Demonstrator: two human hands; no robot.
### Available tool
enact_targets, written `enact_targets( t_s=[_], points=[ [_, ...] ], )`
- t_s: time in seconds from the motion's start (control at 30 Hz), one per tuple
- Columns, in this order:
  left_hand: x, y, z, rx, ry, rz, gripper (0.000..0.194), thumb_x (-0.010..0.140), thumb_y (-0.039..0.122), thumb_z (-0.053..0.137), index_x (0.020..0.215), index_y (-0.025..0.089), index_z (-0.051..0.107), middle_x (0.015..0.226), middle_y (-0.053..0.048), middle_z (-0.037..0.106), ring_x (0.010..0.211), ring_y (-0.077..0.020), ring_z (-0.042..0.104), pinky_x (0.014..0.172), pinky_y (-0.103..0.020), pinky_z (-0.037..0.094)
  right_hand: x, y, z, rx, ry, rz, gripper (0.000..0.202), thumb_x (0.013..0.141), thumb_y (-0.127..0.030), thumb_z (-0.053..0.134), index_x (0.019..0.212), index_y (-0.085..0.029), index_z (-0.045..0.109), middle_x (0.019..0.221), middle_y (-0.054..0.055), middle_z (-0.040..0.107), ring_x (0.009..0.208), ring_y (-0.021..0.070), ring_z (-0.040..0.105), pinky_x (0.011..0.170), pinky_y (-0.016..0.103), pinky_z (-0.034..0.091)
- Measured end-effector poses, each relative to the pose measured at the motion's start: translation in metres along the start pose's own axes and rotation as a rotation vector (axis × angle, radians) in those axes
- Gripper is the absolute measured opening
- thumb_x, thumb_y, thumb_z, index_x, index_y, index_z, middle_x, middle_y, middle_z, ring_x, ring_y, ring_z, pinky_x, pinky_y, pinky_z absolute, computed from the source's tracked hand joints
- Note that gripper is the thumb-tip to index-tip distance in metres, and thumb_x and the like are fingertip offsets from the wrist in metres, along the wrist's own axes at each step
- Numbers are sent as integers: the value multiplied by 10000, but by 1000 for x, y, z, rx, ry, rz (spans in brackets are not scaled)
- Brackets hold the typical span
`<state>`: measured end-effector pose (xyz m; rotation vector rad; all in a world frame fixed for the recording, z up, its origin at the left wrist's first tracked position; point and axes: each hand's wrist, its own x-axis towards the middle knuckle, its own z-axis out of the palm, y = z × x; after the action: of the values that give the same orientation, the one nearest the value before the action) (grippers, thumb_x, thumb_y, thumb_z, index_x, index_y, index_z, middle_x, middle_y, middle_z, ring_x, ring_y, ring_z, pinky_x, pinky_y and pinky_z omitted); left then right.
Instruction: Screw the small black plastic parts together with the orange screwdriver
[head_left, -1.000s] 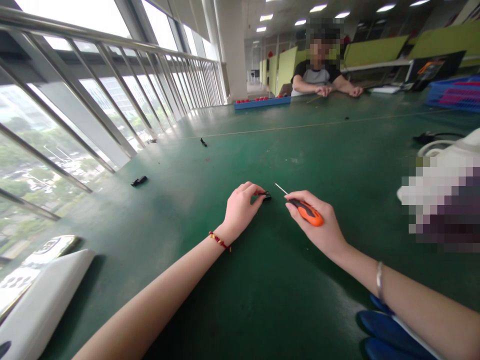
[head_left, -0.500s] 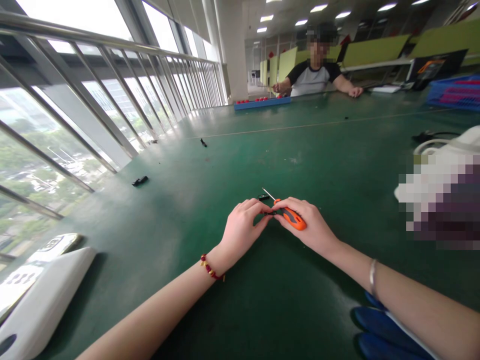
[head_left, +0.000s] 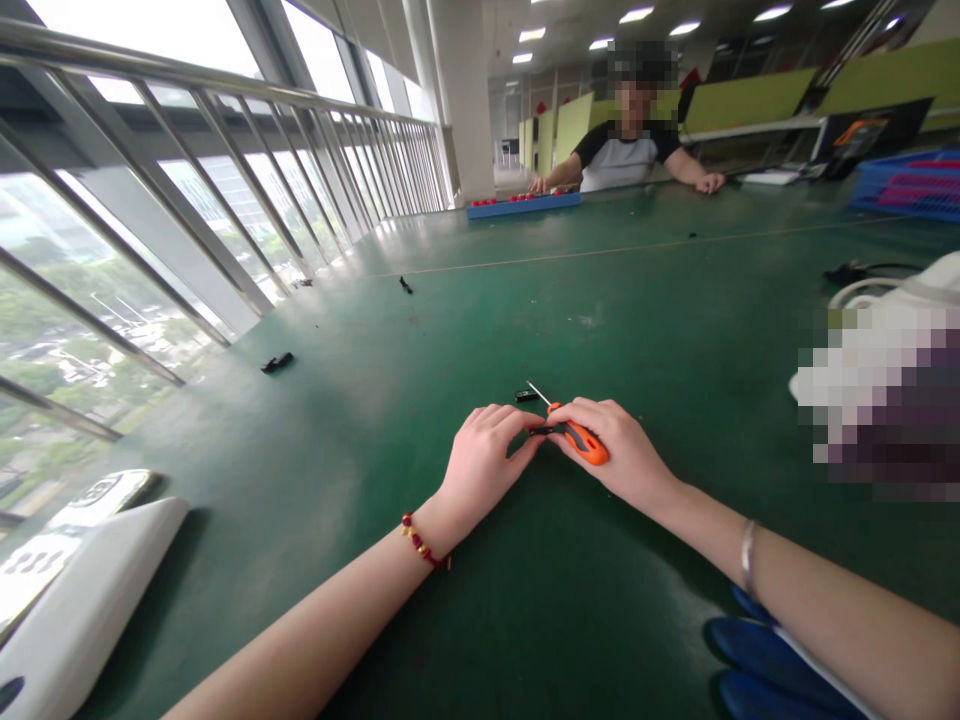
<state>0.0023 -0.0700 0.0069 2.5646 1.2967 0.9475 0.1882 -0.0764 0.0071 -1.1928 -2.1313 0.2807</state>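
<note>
My left hand (head_left: pixel 487 460) pinches a small black part (head_left: pixel 540 431) between thumb and fingertips; its exact kind is too small to tell. My right hand (head_left: pixel 619 450) is closed around an orange and grey screwdriver (head_left: pixel 587 442), whose thin metal shaft points away to the upper left. The right fingertips also meet the near end of the black part, so both hands touch it. Just beyond the fingers, a small black rectangular piece (head_left: pixel 526 396) lies on the green table (head_left: pixel 450 330), close to the screwdriver's shaft.
Black pieces (head_left: pixel 277 363) lie on the table to the left, with another (head_left: pixel 406 285) farther back. A white device (head_left: pixel 97 600) stands at the near left. Across the table sits a person (head_left: pixel 626 155) by a blue tray (head_left: pixel 495 209). A blue basket (head_left: pixel 904 190) is far right.
My hands stay together on the black part, with only a slight shift of the screwdriver. Across the table, the person's hand has lowered and moved left over the blue tray.
</note>
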Motion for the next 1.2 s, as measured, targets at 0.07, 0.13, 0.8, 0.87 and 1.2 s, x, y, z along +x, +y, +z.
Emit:
enact_targets(
  t_s=[0.07, 0.13, 0.8, 0.87, 1.2],
  points=[
    [-1, 0, 0, 15, 10, 17, 114, 875, 288, 566, 913, 225, 654, 870, -10, 708, 822, -171, 620, 795, -335, 462, 0, 0, 0, 6, -8, -3, 90, 855, -215, 578, 931, -222, 625, 882, 21, 682, 756, 172, 608, 731, 308, 432],
    [-1, -1, -2, 18, 22, 14, 96, 862, 273, 578, 893, 224, 655, 871, -6, 713, 836, -169, 627, 819, -337, 463, 0, -1, 0, 25, 13, 7, 107, 847, -214, 579, 944, -221, 622, 906, 27, 681, 781, 179, 616, 744, 315, 439],
    [20, -42, -37, 171, 13, -200, 93, 796, 252, 601, 818, 230, 688, 1009, -19, 713, 951, -218, 630, 882, -366, 472, 1, 2, -2, 203, 147, 147, 134, 815, -218, 549, 923, -219, 628, 913, 42, 684, 796, 186, 640, 731, 318, 505],
    [5, -61, -64, 216, 72, -319, 96, 791, 276, 601, 797, 235, 688, 1005, -14, 716, 964, -224, 631, 891, -351, 465, 1, 1, -1, 221, 140, 151, 131, 813, -213, 550, 919, -221, 626, 907, 38, 684, 791, 181, 638, 729, 314, 502],
    [-73, -122, -160, 550, 105, -1035, 351, 768, 518, 538, 949, 264, 700, 817, 27, 716, 725, -209, 605, 570, -249, 379, 0, 0, 2, 230, 114, 139, 143, 807, -191, 550, 921, -224, 629, 916, 33, 694, 792, 175, 643, 724, 303, 492]
  ],
)
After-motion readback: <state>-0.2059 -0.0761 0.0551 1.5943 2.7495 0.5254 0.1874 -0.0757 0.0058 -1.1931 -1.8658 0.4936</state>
